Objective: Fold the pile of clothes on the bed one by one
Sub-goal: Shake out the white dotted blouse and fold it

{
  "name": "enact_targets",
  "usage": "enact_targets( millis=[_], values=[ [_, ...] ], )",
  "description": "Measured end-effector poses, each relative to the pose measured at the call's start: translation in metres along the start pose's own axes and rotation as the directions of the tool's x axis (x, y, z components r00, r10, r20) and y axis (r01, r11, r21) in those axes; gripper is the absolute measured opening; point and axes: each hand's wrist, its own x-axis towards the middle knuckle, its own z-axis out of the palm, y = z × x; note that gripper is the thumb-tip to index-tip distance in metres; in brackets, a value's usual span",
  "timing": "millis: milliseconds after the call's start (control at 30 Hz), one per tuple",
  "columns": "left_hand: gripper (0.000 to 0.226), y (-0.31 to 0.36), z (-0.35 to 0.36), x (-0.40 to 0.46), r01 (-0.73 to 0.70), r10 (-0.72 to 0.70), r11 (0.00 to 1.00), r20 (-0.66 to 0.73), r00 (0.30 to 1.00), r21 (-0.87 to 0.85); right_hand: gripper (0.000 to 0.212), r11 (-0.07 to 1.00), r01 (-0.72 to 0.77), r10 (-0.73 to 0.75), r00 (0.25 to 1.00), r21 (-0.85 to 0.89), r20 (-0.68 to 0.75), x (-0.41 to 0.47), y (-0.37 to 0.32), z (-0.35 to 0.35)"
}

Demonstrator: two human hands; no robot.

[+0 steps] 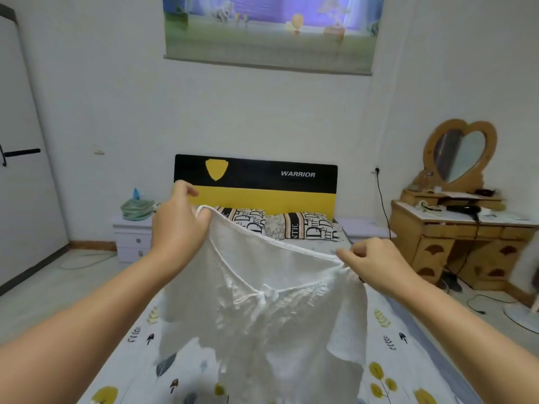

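The left hand (pixel 178 225) and the right hand (pixel 376 262) each pinch the neckline of a white top (pixel 262 310) at mid-frame. It hangs spread over the bed (pixel 408 360) in the lower frame.

Bed (pixel 408 345) middle behind the white blouse (pixel 262 316), hem below the frame edge, rest of clothes pile unseen.

Person's got a white top (pixel 262 310) held up over the bed (pixel 408 360), left hand (pixel 178 225) pinching one end of the neckline, right hand (pixel 376 263) pinching the other, lower down. Fabric hangs loose between them. Patterned pillows (pixel 306 225) sit against a black-and-yellow headboard (pixel 256 185) behind.
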Motion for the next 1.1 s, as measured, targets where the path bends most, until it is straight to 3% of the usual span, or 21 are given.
enact_targets(
  millis=[33, 133, 300, 367, 467, 533, 633, 700, 767, 833, 900, 1000, 1033, 1100],
  values=[
    [0.009, 0.003, -0.003, 0.001, -0.026, 0.026, 1.0, 0.02, 0.999, 0.007, 0.04, 1.0, -0.016, 0.016, 1.0, -0.006, -0.022, 0.001, -0.002, 0.004],
    [0.02, 0.008, -0.008, 0.002, -0.096, 0.091, 0.992, 0.062, 0.994, 0.085, 0.021, 0.988, -0.023, 0.02, 1.0, -0.151, -0.02, 0.003, -0.007, 0.018],
    [0.037, 0.002, -0.023, 0.01, -0.096, 0.084, 0.98, 0.075, 0.994, 0.175, 0.01, 0.953, -0.116, 0.123, 0.992, -0.28, 0.009, 0.009, 0.002, 0.029],
    [0.04, -0.004, -0.025, 0.013, -0.013, -0.003, 0.99, 0.113, 0.994, 0.14, 0.007, 0.971, -0.155, 0.163, 0.986, -0.18, 0.03, 0.012, 0.006, 0.029],
    [0.041, -0.017, -0.019, 0.013, 0.194, -0.206, 0.978, 0.213, 0.955, 0.076, 0.017, 0.918, -0.246, 0.197, 0.964, 0.31, 0.18, 0.011, 0.008, 0.025],
    [0.035, -0.031, -0.014, 0.013, 0.273, -0.263, 0.962, 0.304, 0.915, 0.01, 0.017, 0.843, -0.266, 0.163, 0.955, 0.469, 0.248, 0.009, 0.008, 0.025],
    [0.029, -0.049, -0.014, 0.012, 0.363, -0.269, 0.924, 0.478, 0.836, -0.116, 0.024, 0.856, -0.217, 0.092, 0.957, 0.468, 0.277, 0.007, 0.012, 0.027],
    [0.033, -0.059, -0.019, 0.012, 0.338, -0.23, 0.936, 0.561, 0.795, -0.096, 0.032, 0.874, -0.196, 0.045, 0.943, 0.444, 0.329, 0.004, 0.016, 0.023],
    [0.033, -0.068, -0.025, 0.013, 0.327, -0.204, 0.943, 0.661, 0.722, -0.066, 0.034, 0.83, -0.24, -0.027, 0.883, 0.502, 0.468, 0.002, 0.022, 0.015],
    [0.026, -0.075, -0.032, 0.015, 0.349, -0.186, 0.936, 0.764, 0.618, -0.054, 0.05, 0.741, -0.348, -0.112, 0.78, 0.575, 0.616, 0.002, 0.03, 0.004],
    [0.022, -0.079, -0.041, 0.015, 0.404, -0.173, 0.913, 0.845, 0.505, -0.055, 0.05, 0.71, -0.387, -0.154, 0.729, 0.588, 0.667, 0.002, 0.037, -0.005],
    [0.012, -0.084, -0.052, 0.013, 0.576, -0.168, 0.812, 0.91, 0.38, -0.091, 0.037, 0.736, -0.376, -0.082, 0.776, 0.563, 0.625, 0.0, 0.043, -0.01],
    [0.009, -0.084, -0.054, 0.01, 0.588, -0.172, 0.802, 0.904, 0.391, -0.102, 0.034, 0.767, -0.342, -0.039, 0.82, 0.543, 0.571, -0.002, 0.043, -0.01],
    [0.02, -0.082, -0.051, 0.001, 0.463, -0.183, 0.882, 0.846, 0.5, -0.083, 0.026, 0.878, -0.209, 0.03, 0.922, 0.431, 0.386, -0.007, 0.042, -0.006]
  ],
)
